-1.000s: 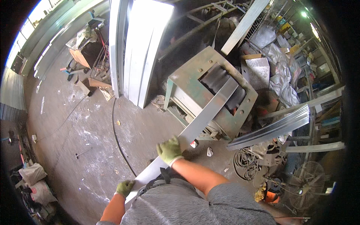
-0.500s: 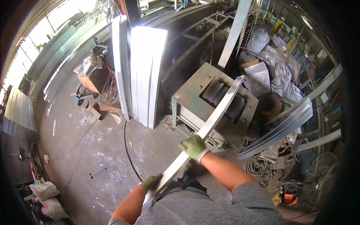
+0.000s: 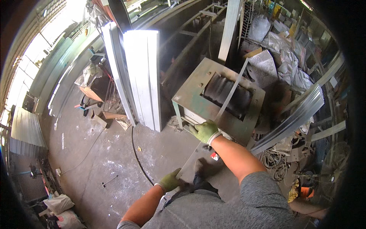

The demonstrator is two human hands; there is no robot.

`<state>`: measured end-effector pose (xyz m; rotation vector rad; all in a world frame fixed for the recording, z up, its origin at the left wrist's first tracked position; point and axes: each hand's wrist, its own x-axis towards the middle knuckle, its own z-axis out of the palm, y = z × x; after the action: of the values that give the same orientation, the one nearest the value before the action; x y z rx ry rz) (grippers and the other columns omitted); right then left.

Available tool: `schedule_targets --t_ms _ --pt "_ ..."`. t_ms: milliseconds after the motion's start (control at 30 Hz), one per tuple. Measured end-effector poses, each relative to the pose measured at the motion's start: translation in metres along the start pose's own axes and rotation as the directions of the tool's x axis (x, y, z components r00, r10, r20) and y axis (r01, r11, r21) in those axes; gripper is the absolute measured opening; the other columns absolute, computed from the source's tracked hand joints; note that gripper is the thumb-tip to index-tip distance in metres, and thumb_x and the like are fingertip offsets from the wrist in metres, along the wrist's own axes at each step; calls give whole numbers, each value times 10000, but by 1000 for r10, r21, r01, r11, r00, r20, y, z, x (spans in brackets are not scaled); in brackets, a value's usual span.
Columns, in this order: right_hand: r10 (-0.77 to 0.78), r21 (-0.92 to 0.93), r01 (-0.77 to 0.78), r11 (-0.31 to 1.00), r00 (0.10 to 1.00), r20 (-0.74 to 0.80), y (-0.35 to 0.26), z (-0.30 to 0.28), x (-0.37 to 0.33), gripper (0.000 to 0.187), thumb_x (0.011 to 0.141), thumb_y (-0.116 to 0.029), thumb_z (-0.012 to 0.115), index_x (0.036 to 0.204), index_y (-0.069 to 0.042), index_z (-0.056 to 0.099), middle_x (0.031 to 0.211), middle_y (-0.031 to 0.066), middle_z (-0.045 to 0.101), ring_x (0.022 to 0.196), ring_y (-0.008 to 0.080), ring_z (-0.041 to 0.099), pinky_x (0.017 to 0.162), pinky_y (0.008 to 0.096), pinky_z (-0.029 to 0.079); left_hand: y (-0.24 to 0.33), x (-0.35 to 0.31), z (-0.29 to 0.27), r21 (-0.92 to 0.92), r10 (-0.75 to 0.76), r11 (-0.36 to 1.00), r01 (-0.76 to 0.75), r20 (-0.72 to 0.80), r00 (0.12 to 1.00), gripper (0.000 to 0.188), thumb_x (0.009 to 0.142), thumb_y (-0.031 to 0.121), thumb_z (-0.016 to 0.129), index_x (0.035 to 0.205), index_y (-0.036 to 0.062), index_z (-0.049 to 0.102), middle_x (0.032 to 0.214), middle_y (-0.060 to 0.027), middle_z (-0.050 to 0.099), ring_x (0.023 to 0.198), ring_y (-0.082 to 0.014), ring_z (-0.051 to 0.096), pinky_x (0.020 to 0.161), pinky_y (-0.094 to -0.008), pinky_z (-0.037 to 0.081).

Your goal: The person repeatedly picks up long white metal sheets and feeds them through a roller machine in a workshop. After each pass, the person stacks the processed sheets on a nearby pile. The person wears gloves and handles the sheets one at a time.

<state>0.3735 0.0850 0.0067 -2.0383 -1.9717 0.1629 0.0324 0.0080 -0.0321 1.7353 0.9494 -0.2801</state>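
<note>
A long, straight metal bar (image 3: 231, 91) slants up and away from my body, its narrow side toward me. Its far part lies across the dark ridged rollers (image 3: 217, 93) in the opening of a worn, greenish metal-topped machine (image 3: 192, 89). My right hand (image 3: 206, 131), in a green work glove, is closed on the bar near the machine's front edge. Lower and closer to my body, my gloved left hand (image 3: 170, 181) holds the near part of the bar, fingers closed on its edge.
Upright pale metal profiles (image 3: 143, 80) lean left of the machine. A black cable (image 3: 136, 158) crosses the floor. To the right are stacked metal strips (image 3: 293, 118), coiled cable (image 3: 274, 162), a cardboard box (image 3: 263, 68) and white sacks (image 3: 284, 49). A fan (image 3: 337, 162) stands lower right.
The bar has turned from its broad face to its narrow side. My right hand has moved up and forward, and my left hand has shifted to the right. My view has tilted slightly.
</note>
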Motion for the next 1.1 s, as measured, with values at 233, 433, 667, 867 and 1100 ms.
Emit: schedule_targets --t_ms 233,433,667,867,1100 --pt "-51 111 49 993 998 20 -73 31 -40 518 1057 -483 571 706 -142 742 721 158 740 700 413 724 766 559 561 -35 -75 16 -55 15 998 -20 -91 996 631 1002 184 648 1616 179 501 1251 -248 758 1146 -402 751 963 -491 581" --pt "-105 89 94 992 987 118 -132 55 -81 483 1078 -466 533 820 -139 777 725 151 757 681 398 735 766 565 549 -70 -130 28 -144 -87 987 77 -67 994 588 1024 181 630 1600 139 516 1345 -232 734 1255 -380 720 1043 -462 556" --pt "-143 119 117 986 961 239 -189 92 -127 453 1071 -462 530 855 -148 775 759 142 774 672 393 737 728 564 551 -147 -175 65 -242 -101 967 79 -77 992 558 1032 319 741 1543 140 602 1386 -171 745 1308 -300 700 1105 -419 527" --pt "-249 295 103 950 819 517 -241 110 -158 487 1094 -498 469 1059 -157 813 950 136 815 878 403 776 891 614 547 -221 -223 97 -352 -71 935 34 -92 993 601 1024 283 757 1578 139 575 1448 -120 724 1372 -250 653 1146 -404 495" --pt "-145 91 119 989 915 377 -148 79 -92 422 1088 -440 497 971 -159 790 887 150 800 807 419 766 826 613 550 -141 -130 61 -148 -139 981 122 -113 984 604 1009 243 700 1584 131 553 1469 -225 682 1352 -340 669 1137 -447 513"
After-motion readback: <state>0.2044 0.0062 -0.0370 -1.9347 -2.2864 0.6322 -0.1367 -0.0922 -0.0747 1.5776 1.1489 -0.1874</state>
